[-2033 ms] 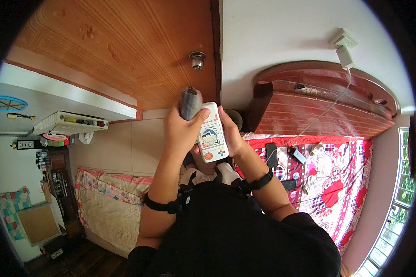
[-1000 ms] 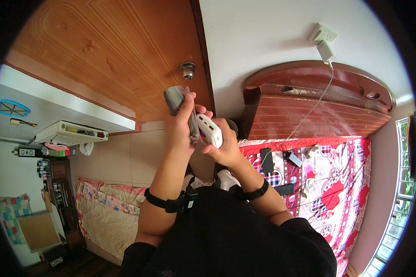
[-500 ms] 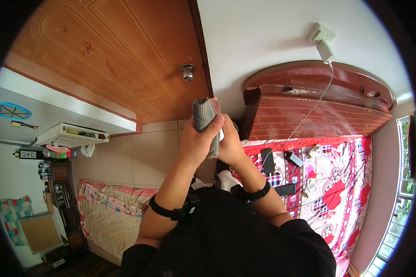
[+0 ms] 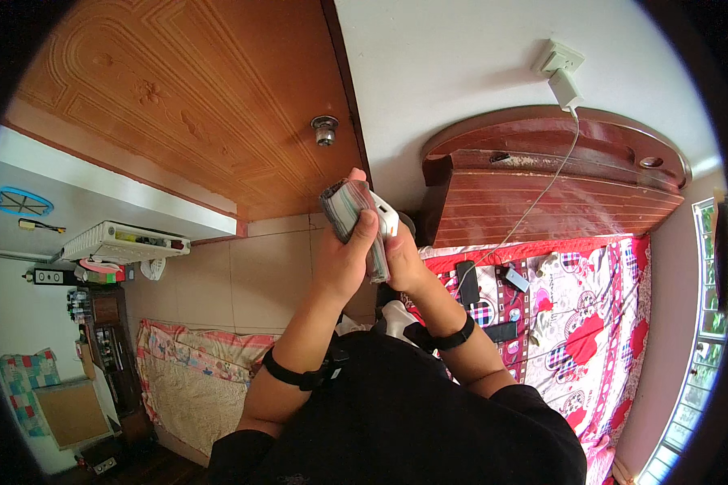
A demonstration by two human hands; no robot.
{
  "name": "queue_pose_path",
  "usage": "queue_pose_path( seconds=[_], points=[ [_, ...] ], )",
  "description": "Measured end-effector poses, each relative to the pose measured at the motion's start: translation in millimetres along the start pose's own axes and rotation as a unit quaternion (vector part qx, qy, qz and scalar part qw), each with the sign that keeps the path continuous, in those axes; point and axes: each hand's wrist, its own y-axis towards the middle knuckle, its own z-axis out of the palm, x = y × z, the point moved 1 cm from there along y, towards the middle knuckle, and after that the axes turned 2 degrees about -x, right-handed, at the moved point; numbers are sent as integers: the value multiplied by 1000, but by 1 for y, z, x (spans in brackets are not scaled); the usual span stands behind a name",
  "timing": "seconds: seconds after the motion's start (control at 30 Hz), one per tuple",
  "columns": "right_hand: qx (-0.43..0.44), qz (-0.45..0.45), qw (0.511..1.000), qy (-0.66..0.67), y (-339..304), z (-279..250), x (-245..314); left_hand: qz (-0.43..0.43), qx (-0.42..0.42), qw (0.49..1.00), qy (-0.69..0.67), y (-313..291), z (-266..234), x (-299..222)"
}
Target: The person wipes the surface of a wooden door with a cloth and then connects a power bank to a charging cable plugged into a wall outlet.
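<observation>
In front of my chest, my left hand [image 4: 344, 263] grips a folded grey cloth [image 4: 345, 208] with pale, green and reddish stripes. Its thumb presses on the cloth's face. Close against it, my right hand [image 4: 404, 263] holds a white rounded block that looks like a power bank [image 4: 386, 217], with small port-like openings at its end. Cloth and block touch along one side. Most fingers of both hands are hidden behind these things. Black straps go round both forearms.
A wooden door [image 4: 178, 105] with a round knob [image 4: 324, 130] stands ahead. On the right, a bed with a red patterned sheet [image 4: 590, 323] carries phones [image 4: 467, 283] and a small boxy device [image 4: 516, 278]. A white cable [image 4: 534, 206] runs from a wall charger [image 4: 565, 89] across the headboard.
The cloth has tilted and shifted a little left. Much more of the white power bank shows between my hands, and my right thumb now lies at its side.
</observation>
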Motion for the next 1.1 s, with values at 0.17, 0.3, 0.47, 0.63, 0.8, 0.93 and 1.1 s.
queue_pose_path(
  seconds=[0.17, 0.3, 0.47, 0.63, 0.8, 0.93, 1.1],
  points=[
    [-16, -194, 962, -191, 1, -6, 17, -96, -26, 985, -138, 14, -18, -6],
    [-39, -205, 935, -286, 7, -15, 18, 8, 71, 989, -127, 19, -37, -19],
    [-16, -215, 877, -429, 8, -25, 4, 42, 154, 981, 107, 4, -14, -35],
    [-10, -283, 894, -348, 0, -27, 12, -100, -1, 993, -63, 20, -31, -11],
    [-34, -234, 950, -204, -10, -19, 6, -148, -3, 982, -118, 27, -56, -2],
    [-34, -271, 938, -213, -5, -20, 13, -128, 69, 979, -141, 26, -47, -1],
    [-42, -307, 911, -274, -4, -22, 16, -110, 144, 979, -90, 21, -36, -11]
  ],
)
